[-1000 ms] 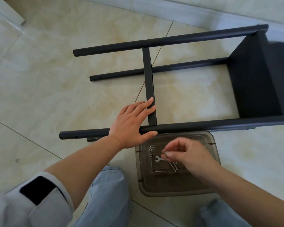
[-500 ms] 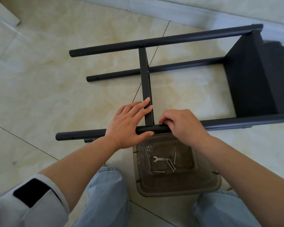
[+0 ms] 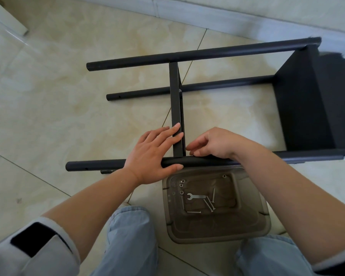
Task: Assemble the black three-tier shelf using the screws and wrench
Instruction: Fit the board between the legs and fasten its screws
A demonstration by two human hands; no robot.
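On floor: shelf point(image 3: 187, 54) lying sideways, poles left-right; left hand point(image 3: 153, 154) flat, right hand point(image 3: 213, 144) grip unclear.

the right hand point(image 3: 213, 143) curls at the joint, but whether its fingertips pinch a screw can't be made out. the near pole point(image 3: 307, 157) and the shelf's end panel point(image 3: 327, 104) run off the right edge, the panel's top corner blurred.

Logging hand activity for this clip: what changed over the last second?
The right hand left the tray and moved up to the near pole, fingers curled beside the middle shelf panel. Unchanged: left hand pressing pole and panel; wrench and screws in the tray.
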